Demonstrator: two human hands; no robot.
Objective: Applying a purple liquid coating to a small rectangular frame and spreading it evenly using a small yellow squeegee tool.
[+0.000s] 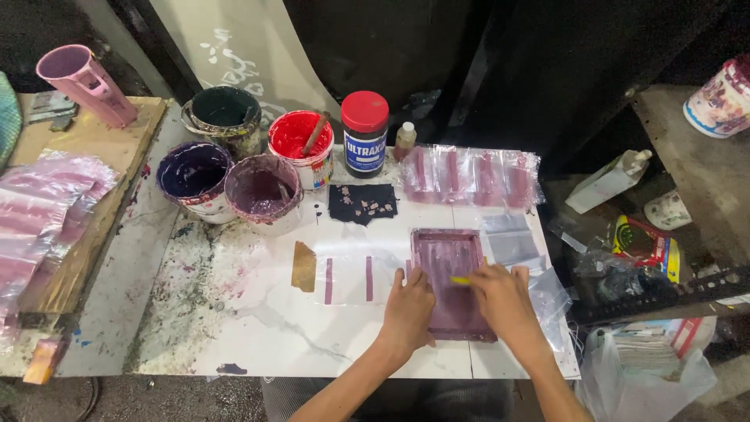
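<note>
A white table (258,336), badly stained with dried purple and dark ink along its left side, fills the view, with a dark wall behind it and cluttered shelves off the right edge. Near the front right corner lies a small purple-stained printing frame (451,283), flat on the tabletop. The left hand (408,309) presses down on the frame's left edge, fingers spread flat and holding nothing. The right hand (504,301) rests over the frame's right side, fingers curled around what seems to be a small yellow tool (461,280), though only its tip shows past the fingers.

Just left of the frame lies a clear plastic bag (349,279) printed with two purple stripes, and beside that a brown scrap of tape (304,266). More clear bags (512,244) lie under and beyond the frame at the right edge. Toward the back edge a row of striped bags (471,176) is laid out, with a dark ink-spotted cloth (362,203) to its left.

Along the back left stand the paint pots: a dark purple pot (193,178), a mauve pot (262,192), a dark green pot (225,117) and a red pot (300,144) with a stick in it. A black jar with a red lid (365,133) and a small bottle (405,141) stand beside them. A wooden board (86,148) at the left edge carries a stack of pink-striped bags (39,211) and a pink mug (82,82). A white plastic sack (648,375) sits on the floor at the right.
</note>
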